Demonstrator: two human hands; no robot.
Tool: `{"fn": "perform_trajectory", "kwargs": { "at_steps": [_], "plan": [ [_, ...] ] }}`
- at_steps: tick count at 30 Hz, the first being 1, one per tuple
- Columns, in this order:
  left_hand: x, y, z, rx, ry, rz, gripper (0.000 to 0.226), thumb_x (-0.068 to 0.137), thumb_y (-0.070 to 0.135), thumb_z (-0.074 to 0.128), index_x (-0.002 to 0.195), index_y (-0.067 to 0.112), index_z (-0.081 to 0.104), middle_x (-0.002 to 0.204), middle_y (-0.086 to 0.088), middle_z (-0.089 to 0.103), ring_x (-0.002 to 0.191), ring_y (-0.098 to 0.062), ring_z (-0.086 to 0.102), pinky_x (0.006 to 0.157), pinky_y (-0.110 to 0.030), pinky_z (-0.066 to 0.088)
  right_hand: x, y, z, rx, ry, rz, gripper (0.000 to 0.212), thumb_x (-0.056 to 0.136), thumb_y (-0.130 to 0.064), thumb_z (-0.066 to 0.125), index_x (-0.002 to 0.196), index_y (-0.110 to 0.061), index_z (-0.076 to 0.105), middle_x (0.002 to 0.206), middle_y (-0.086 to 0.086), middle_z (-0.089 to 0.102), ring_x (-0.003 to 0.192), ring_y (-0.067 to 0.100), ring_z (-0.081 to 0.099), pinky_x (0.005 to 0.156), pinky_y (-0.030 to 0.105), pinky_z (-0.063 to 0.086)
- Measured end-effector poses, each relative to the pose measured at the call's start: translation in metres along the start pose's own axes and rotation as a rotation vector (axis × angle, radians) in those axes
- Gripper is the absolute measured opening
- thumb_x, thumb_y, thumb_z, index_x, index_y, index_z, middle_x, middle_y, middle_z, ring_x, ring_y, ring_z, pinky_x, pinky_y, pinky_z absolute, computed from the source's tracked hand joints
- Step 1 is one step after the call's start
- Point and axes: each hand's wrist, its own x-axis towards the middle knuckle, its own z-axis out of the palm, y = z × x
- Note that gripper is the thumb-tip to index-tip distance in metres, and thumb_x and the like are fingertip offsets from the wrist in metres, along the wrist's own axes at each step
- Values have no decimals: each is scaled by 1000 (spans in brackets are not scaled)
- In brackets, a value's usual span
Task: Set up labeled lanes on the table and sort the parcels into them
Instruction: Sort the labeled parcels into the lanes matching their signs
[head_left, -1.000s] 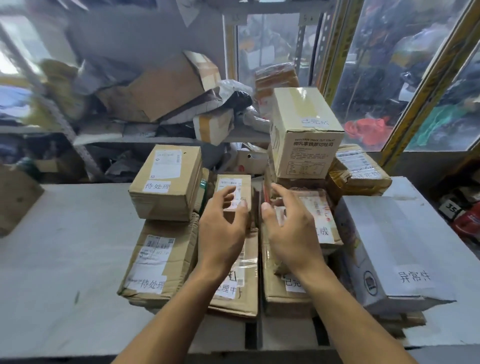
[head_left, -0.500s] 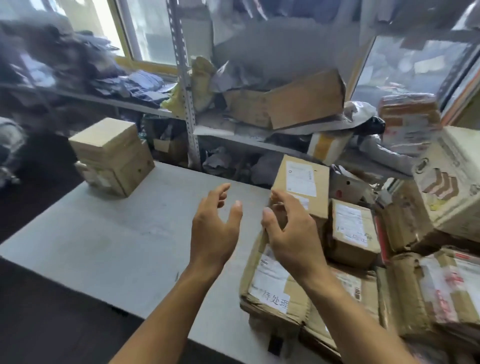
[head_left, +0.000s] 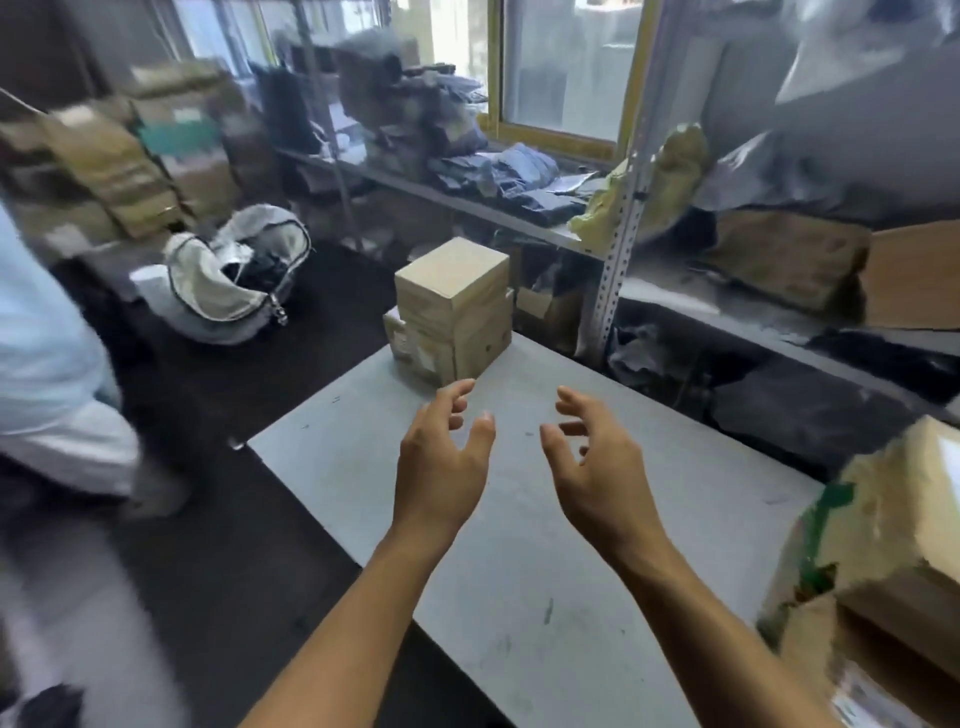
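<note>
A plain cardboard box (head_left: 452, 306) stands on a flatter parcel at the far left end of the grey table (head_left: 519, 545). My left hand (head_left: 441, 462) and my right hand (head_left: 592, 467) hover side by side above the bare tabletop, just short of that box. Both hands are empty with fingers spread and slightly curled. At the right edge, blurred, a cardboard parcel (head_left: 878, 525) with green tape sits on top of other parcels. No lane labels show in this view.
A metal shelf rack (head_left: 618, 234) with bags and boxes runs behind the table. On the dark floor to the left lie an open grey backpack (head_left: 228, 280) and stacked cartons (head_left: 130, 166). A person in light clothes (head_left: 47, 364) stands at the far left.
My view has swung left, away from the labelled parcel pile toward the table's far end. Both hands came off the small parcels and moved left with it, still empty.
</note>
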Motion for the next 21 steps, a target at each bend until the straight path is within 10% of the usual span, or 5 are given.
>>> {"fn": "perform_trajectory", "kwargs": {
  "at_steps": [11,21],
  "plan": [
    [159,-49,-6,111,27,-104,32,94,35,61,124,42,55,118,15,59,107,-2,58,73,-13,42,149,40,112,282,-118,229,45,98,-43,54,141,-31,46,113,-18,55,89,-11,53,65,8,40],
    [310,-120,-7,18,-37,-227,54,93,41,63,142,29,45,131,5,50,108,-6,49,89,-27,39,255,56,191,436,-228,512,70,93,-57,52,152,-28,29,136,0,55,118,24,59,97,47,52]
  ]
}}
